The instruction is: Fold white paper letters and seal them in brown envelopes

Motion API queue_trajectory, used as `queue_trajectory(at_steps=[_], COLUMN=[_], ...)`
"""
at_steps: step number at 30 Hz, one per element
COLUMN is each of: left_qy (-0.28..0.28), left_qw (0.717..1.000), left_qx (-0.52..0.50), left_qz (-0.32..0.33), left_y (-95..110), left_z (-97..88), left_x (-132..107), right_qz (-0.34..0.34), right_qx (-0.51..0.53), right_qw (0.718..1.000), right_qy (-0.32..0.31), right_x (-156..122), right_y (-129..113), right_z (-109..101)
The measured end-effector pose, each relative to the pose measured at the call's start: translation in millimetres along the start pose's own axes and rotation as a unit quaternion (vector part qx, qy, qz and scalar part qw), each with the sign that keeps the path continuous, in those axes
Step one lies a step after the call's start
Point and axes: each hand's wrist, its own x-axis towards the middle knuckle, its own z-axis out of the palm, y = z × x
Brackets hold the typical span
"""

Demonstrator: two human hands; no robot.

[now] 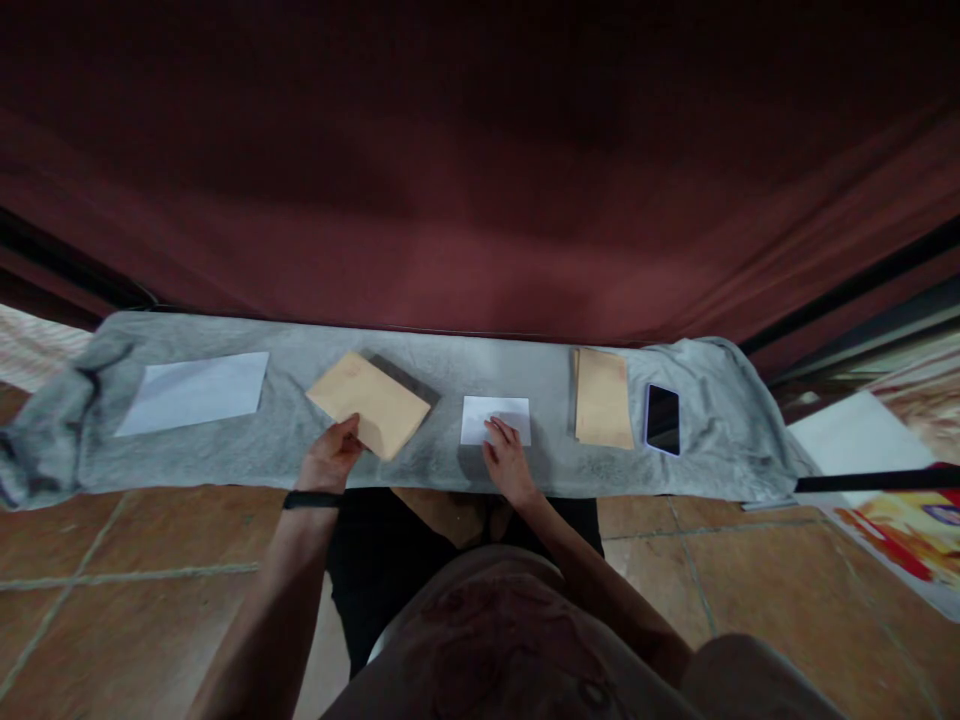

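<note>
My left hand (331,456) grips the near corner of a tan envelope (371,402) that is lifted a little off the grey cloth (435,455), casting a shadow behind it. My right hand (507,462) rests with fingers flat on a small folded white paper (496,412) at the middle of the cloth. A black band circles my left wrist.
A white sheet (196,391) lies at the left of the cloth. A stack of tan envelopes (602,397) and a dark phone (663,418) lie at the right. A dark red curtain hangs behind. Tiled floor is below, with colourful printed material (911,525) at the right.
</note>
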Motion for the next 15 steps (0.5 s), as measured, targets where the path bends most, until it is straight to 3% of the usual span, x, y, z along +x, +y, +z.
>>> queue_trajectory(at_steps=[3,7,9,11,13,15], left_qy=[-0.023,-0.042,-0.053,-0.060,-0.061,-0.056], left_qw=[0.997,0.967,0.962,0.961,0.959,0.956], left_qx=[-0.047,-0.205,-0.218,-0.218,-0.218,-0.228], left_qz=[-0.051,-0.147,-0.154,-0.160,-0.170,-0.175], left_y=[-11.2,-37.2,-49.2,-56.6,-58.6,-56.4], left_z=[21.3,48.6,56.7,60.1,60.0,58.3], left_x=[-18.9,-52.0,-66.8,-77.2,-82.7,-84.5], right_qz=[0.096,0.205,0.206,0.203,0.213,0.223], right_qx=[0.190,0.389,0.422,0.410,0.389,0.406], right_qw=[0.977,0.896,0.880,0.887,0.895,0.884], right_qy=[-0.033,-0.068,-0.066,-0.057,-0.044,-0.055], right_x=[3.5,10.1,14.0,17.7,20.1,20.8], right_y=[-11.8,-25.2,-27.8,-29.0,-31.0,-35.0], right_z=[17.8,33.9,33.3,28.3,21.1,13.5])
